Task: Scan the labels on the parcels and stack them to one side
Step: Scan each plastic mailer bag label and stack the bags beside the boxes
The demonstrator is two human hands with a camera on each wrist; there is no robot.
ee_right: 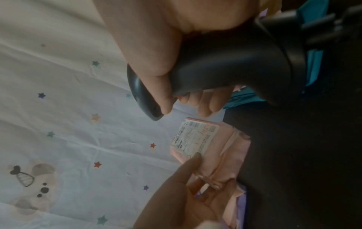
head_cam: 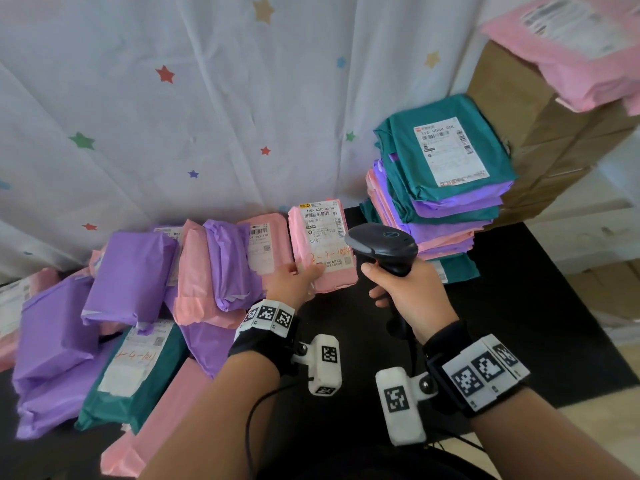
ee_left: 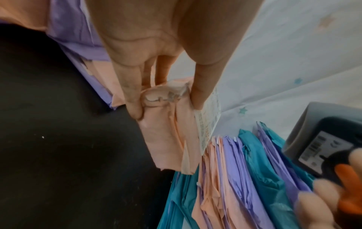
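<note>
My left hand [head_cam: 298,278] holds a pink parcel [head_cam: 322,244] upright above the black table, thumb on its white label [head_cam: 323,233], fingers behind it. The same pink parcel [ee_left: 166,136] shows pinched in the left wrist view, and as the pink parcel [ee_right: 211,148] in the right wrist view. My right hand [head_cam: 405,292] grips a black barcode scanner [head_cam: 384,247] by the handle, its head right beside the label. A tall stack of scanned parcels [head_cam: 443,188], teal on top, stands just right of the scanner. A loose heap of purple, pink and teal parcels [head_cam: 138,306] lies to the left.
A white star-print curtain [head_cam: 207,98] hangs behind the table. Brown cardboard boxes [head_cam: 540,133] stand at the right with pink parcels [head_cam: 581,46] on top. The scanner's cable [head_cam: 398,327] hangs down from the handle over the black tabletop [head_cam: 519,306].
</note>
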